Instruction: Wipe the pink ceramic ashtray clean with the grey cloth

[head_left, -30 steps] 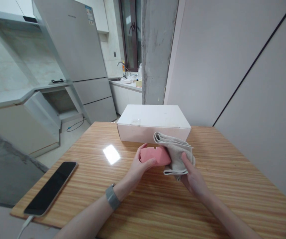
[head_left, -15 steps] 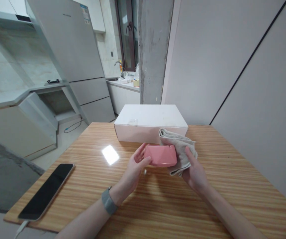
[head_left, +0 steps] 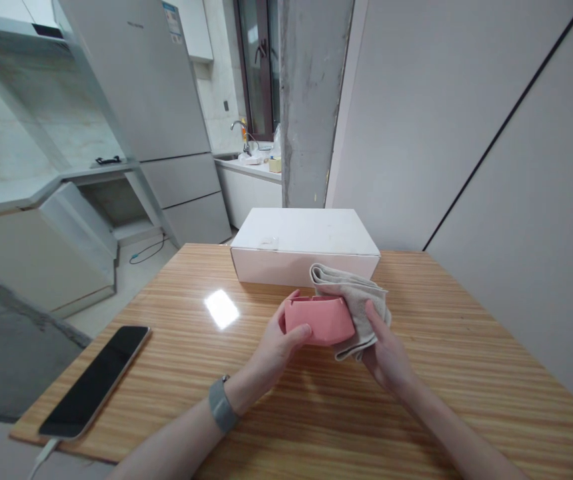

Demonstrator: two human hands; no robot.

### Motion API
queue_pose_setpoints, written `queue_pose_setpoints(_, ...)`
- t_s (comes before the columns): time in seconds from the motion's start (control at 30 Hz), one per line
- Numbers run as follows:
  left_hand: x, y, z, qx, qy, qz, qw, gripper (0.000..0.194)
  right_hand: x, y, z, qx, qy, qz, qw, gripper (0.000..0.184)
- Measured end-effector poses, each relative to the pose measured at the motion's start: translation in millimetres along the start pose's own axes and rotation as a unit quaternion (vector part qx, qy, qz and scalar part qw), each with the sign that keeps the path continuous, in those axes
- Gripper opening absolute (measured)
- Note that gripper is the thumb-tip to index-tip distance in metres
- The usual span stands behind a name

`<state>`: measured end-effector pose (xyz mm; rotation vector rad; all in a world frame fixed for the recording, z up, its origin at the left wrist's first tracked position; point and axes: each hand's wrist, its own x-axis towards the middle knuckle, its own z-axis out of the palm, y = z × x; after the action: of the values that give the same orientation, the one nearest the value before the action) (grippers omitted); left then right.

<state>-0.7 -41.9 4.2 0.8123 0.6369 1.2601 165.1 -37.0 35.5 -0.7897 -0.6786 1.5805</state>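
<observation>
In the head view, the left hand (head_left: 277,340) gripped the near left end of a small pink, rounded plastic dish (head_left: 319,320), the thumb curled over its front face and the fingers closed around behind it, so that the dish was held just above the striped wooden table (head_left: 466,373), roughly at the middle of the tabletop and nearer the far edge than the near one. The right hand (head_left: 389,357) clasped a crumpled beige cloth (head_left: 354,300) against the right end and back of the dish, the index finger stretched along the cloth and the other fingers bunched under it; cloth and dish touched. A grey watch band (head_left: 221,407) sat on the left wrist. Just behind the dish, along the far edge of the table, lay a closed white rectangular cardboard box (head_left: 306,243), the top fold of the cloth overlapping its front face in the picture. Near the left corner of the near edge rested a black smartphone (head_left: 96,380), screen up, with a white cable (head_left: 41,457) running off the edge. A bright patch of reflected light (head_left: 222,309) lay on the wood to the left of the hands.
</observation>
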Motion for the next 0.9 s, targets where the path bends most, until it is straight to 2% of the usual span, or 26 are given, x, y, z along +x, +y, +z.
queue_pose_setpoints(0.23,1.2,1.6,2.6,0.061,0.034,0.025,0.997,0.084,2.7,3.1,0.2,0.002,0.003,-0.007,1.0,0.044)
queue_pose_setpoints(0.37,0.7,7.5,8.1,-0.015,-0.022,-0.031,0.999,0.051,9.8,3.5,-6.5,-0.008,0.024,-0.013,1.0,0.042)
queue_pose_setpoints(0.43,0.5,11.2,8.7,-0.052,-0.036,-0.06,0.996,0.045,12.5,1.4,-9.5,-0.016,0.043,-0.018,0.999,0.04)
queue_pose_setpoints(0.57,-0.5,15.5,6.8,-0.038,-0.028,-0.03,0.998,0.06,11.9,-2.6,-9.5,-0.021,0.055,-0.012,0.998,0.038)
queue_pose_setpoints(0.67,-1.1,15.0,5.9,-0.021,-0.056,0.004,0.998,0.061,7.8,-2.6,-5.8,-0.013,0.033,-0.005,0.999,0.038)
queue_pose_setpoints(0.8,-1.3,11.1,5.6,-0.039,-0.117,-0.044,0.991,0.068,2.8,-1.0,-1.3,-0.015,0.03,0.016,0.999,0.038)
queue_pose_setpoints(0.9,-0.7,7.4,5.3,-0.041,-0.095,-0.055,0.993,0.069,1.0,-1.5,1.6,-0.026,0.02,0.021,0.999,0.041)
